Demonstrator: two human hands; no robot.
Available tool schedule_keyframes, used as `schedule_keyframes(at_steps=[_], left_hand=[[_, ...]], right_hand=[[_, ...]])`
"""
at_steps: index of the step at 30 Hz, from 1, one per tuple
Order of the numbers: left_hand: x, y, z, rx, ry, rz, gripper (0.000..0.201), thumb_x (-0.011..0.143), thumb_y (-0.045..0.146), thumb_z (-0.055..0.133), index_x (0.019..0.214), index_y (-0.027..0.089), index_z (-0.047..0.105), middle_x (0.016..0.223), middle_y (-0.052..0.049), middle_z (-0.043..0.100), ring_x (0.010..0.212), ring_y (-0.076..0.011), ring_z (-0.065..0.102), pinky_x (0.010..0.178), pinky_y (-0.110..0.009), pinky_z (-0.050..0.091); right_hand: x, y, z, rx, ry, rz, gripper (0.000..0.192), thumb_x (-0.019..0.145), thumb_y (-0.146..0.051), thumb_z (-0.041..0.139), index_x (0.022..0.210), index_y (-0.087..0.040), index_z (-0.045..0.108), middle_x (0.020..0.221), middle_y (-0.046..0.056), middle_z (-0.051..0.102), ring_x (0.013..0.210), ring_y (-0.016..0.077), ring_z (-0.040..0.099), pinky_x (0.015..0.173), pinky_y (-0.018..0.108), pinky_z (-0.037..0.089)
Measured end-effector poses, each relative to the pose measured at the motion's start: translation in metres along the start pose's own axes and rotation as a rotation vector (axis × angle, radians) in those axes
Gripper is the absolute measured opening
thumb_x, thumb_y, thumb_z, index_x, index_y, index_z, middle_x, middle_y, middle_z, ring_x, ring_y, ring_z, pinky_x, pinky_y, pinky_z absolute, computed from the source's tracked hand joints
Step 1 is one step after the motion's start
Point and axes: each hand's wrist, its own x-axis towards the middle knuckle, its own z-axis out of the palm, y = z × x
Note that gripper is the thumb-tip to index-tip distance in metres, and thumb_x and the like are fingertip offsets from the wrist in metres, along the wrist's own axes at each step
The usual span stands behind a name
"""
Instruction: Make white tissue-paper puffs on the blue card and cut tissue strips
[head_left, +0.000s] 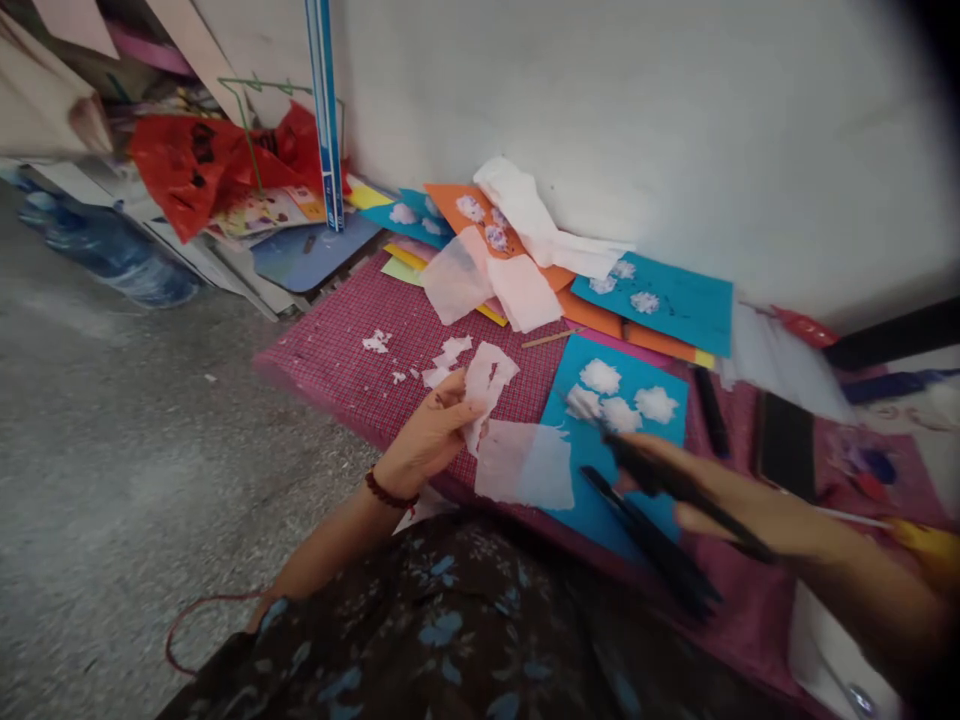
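Left hand (427,435) pinches a torn piece of white tissue paper (486,385) between thumb and fingertips, holding it up just above the checked magenta cloth (337,350) that covers the floor here. A red bead bracelet (388,494) circles that wrist. Right hand (720,495) is closed around black scissors (660,500), blurred, with the blades over the near edge of a blue card (600,500); how far the blades stand apart cannot be told. Four white tissue puffs (622,395) sit on that blue card, and a flat tissue sheet (525,465) lies against its left edge, just below the held piece. Small tissue scraps (377,342) dot the cloth left of the card. Beyond the card, toward the wall, lie orange and blue cards (667,300) with crumpled tissue (525,215) on top. A black phone (785,445) rests right of the blue card. No container shows clearly.
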Motion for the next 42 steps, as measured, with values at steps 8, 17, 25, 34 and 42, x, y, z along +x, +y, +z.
schedule_keyframes(at_steps=[8,17,25,34,42], left_hand=[[-0.016,0.022,-0.01,0.224,0.018,-0.045,0.063,0.068,0.015,0.08,0.129,0.025,0.065,0.102,-0.003,0.074,0.081,-0.0115,0.066,0.073,-0.02,0.049],[-0.012,0.03,-0.027,0.34,0.057,0.006,0.075,0.07,0.016,0.075,0.141,0.02,0.05,0.082,0.003,0.067,0.06,-0.0048,0.054,0.059,-0.017,0.042],[-0.001,0.02,-0.05,0.049,0.161,-0.063,0.063,0.06,0.019,0.085,0.118,0.016,0.061,0.081,0.001,0.071,0.067,-0.0088,0.065,0.066,-0.02,0.05],[-0.002,0.022,-0.066,-0.028,0.269,0.02,0.028,0.06,0.023,0.087,0.075,0.013,0.065,0.07,0.003,0.068,0.058,-0.0054,0.06,0.059,-0.018,0.047],[0.009,0.024,-0.06,-0.024,0.213,0.085,0.023,0.064,0.022,0.084,0.077,0.015,0.066,0.072,0.004,0.068,0.062,-0.006,0.06,0.064,-0.019,0.047]], right_hand=[[0.085,-0.053,0.031,0.286,-0.227,-0.181,0.07,0.091,-0.062,0.053,0.144,-0.019,0.04,0.098,0.007,0.057,0.088,0.0196,0.057,0.077,0.033,0.05],[0.11,-0.066,0.038,0.293,-0.221,-0.075,0.067,0.088,-0.066,0.057,0.131,-0.014,0.05,0.096,0.007,0.057,0.082,0.0163,0.059,0.071,0.029,0.051],[0.125,-0.069,0.039,0.233,-0.118,-0.015,0.053,0.088,-0.066,0.056,0.107,-0.016,0.054,0.075,-0.001,0.052,0.049,0.0068,0.046,0.044,0.021,0.033],[0.139,-0.07,0.02,0.192,-0.238,-0.079,0.052,0.092,-0.067,0.048,0.104,-0.016,0.051,0.092,0.007,0.055,0.082,0.0162,0.054,0.074,0.031,0.046],[0.135,-0.069,0.016,0.097,-0.405,-0.131,0.064,0.091,-0.068,0.048,0.125,-0.013,0.048,0.097,0.008,0.054,0.084,0.0177,0.051,0.073,0.031,0.044]])
